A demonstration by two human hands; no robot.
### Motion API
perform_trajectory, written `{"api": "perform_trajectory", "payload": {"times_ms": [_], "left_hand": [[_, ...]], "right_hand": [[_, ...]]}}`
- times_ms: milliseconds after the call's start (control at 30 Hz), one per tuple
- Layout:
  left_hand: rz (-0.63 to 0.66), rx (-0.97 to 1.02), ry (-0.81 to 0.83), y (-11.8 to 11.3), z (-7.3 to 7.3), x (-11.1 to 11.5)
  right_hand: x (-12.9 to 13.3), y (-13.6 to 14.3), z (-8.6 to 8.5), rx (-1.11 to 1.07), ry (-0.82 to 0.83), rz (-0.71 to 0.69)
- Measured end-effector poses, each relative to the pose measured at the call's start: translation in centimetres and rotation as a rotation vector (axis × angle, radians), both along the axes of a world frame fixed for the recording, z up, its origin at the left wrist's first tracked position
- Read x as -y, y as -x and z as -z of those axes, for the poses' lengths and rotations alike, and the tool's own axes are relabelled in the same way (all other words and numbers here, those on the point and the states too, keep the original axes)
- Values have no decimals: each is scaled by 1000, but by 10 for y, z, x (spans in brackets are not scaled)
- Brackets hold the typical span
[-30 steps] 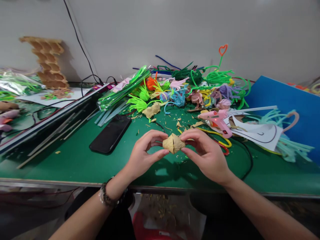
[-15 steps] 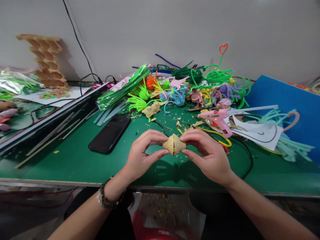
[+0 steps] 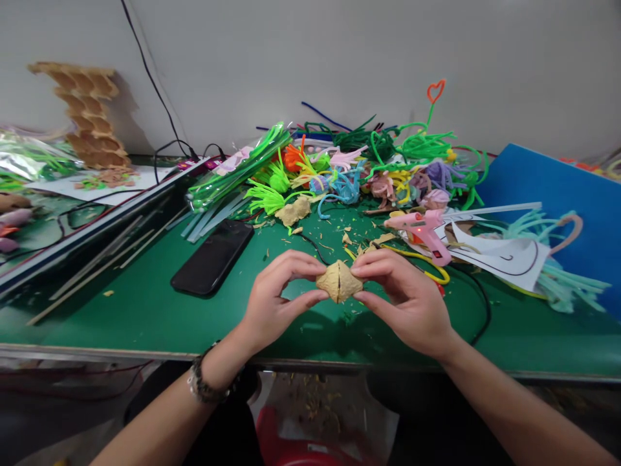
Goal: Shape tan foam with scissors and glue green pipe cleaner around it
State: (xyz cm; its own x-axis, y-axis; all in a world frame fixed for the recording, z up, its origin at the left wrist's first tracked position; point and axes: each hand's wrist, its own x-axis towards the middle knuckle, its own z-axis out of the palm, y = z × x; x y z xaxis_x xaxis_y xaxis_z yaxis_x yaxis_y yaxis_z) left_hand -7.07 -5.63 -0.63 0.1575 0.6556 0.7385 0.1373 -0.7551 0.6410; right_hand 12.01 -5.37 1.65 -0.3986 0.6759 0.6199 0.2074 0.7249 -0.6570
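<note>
My left hand (image 3: 272, 304) and right hand (image 3: 407, 298) each have a closed fingertip grip on the tan cardboard lump (image 3: 338, 281), pinching it from opposite sides above the green worktop (image 3: 145, 310), near the glue gun (image 3: 421, 228).

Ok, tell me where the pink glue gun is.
In the head view, the pink glue gun lies on the green table, right of centre, just beyond the right hand, beside the white paper.
</note>
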Motion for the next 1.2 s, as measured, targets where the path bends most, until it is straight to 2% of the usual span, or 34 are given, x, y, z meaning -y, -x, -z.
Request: {"api": "perform_trajectory", "payload": {"times_ms": [300,533,767,967,1067,1200], "left_hand": [[31,18,24,0,0,0],[7,-23,-11,0,0,-2],[-16,-225,-20,4,-4,-2],[-47,-536,-18,9,-7,-2],[-150,-621,-86,10,-5,-2],[-286,-641,-269,9,-5,-2]], "right_hand": [[2,0,-2,10,-7,4],[1,2,-2,6,-27,14],[1,-5,-9,182,-255,35],[-3,-5,-4,211,-328,18],[-5,-4,0,213,-273,14],[-7,-4,6,90,29,5]]}}
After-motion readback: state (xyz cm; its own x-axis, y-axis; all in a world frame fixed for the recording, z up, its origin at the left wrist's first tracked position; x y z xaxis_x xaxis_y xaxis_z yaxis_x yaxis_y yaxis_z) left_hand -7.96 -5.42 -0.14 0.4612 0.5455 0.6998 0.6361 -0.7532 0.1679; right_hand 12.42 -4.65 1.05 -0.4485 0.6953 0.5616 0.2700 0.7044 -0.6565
